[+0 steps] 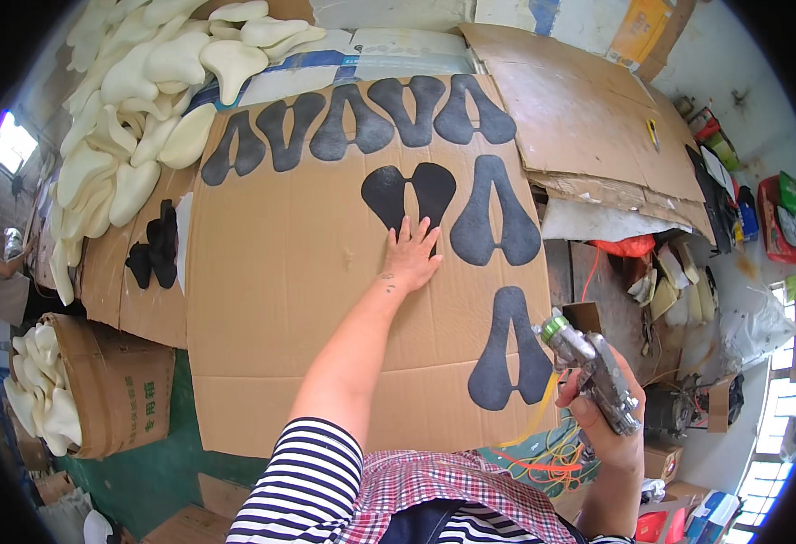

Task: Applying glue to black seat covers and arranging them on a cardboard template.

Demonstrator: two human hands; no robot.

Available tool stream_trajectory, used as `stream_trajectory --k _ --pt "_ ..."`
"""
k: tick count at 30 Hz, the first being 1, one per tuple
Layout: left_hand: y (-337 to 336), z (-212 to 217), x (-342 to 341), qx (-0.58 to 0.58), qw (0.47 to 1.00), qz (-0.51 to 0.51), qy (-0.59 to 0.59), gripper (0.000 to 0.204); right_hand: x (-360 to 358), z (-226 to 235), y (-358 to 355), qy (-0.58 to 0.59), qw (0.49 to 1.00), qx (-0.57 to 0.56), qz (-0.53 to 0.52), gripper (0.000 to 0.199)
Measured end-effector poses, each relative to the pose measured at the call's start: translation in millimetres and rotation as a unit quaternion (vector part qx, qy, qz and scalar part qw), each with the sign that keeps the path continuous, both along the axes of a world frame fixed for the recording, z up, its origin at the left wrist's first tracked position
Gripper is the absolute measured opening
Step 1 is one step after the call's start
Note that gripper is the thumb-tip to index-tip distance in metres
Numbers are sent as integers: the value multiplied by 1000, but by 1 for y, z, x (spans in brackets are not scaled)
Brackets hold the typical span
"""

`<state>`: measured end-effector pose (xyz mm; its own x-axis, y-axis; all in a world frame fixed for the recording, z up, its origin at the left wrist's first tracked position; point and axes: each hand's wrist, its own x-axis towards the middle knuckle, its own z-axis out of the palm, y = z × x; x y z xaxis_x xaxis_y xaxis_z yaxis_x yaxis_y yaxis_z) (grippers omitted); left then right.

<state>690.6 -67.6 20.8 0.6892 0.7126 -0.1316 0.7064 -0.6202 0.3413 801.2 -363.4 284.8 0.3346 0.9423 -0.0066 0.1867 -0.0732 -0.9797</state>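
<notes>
My left hand [409, 258] lies with fingers spread on the narrow end of a black, saddle-shaped piece [432, 186] with a slit down its middle. This piece looks darker and shinier than the others. My right hand [611, 412] is closed around a metal spray gun [597, 363] with a green ring near its nozzle. The gun is held at the right edge of a large cardboard sheet [271, 299]. Beside it lies a dark grey saddle-shaped piece [488, 381], with another grey piece [470, 227] farther up. Several more grey pieces [352, 127] form a row along the far edge.
Cream foam pads [135, 127] are heaped at the far left. A carton [117, 399] of similar pads stands on the floor at left. Dark pieces [155, 245] lie beside the sheet. Stacked cardboard [588, 109] at right carries a yellow cutter [653, 134]. Hoses [547, 458] coil at lower right.
</notes>
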Motion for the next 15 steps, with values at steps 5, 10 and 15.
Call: stream_trajectory --k 5,10,15 --pt "1 -1 0 -18 1000 -8 5 60 5 -3 -9 -12 999 -8 -29 58" --pt "3 0 -2 -25 1000 -11 10 60 11 3 -11 -45 996 -24 -76 59" --pt "2 -6 -1 -13 1000 -13 6 61 -3 2 -2 6 1000 -19 -7 61"
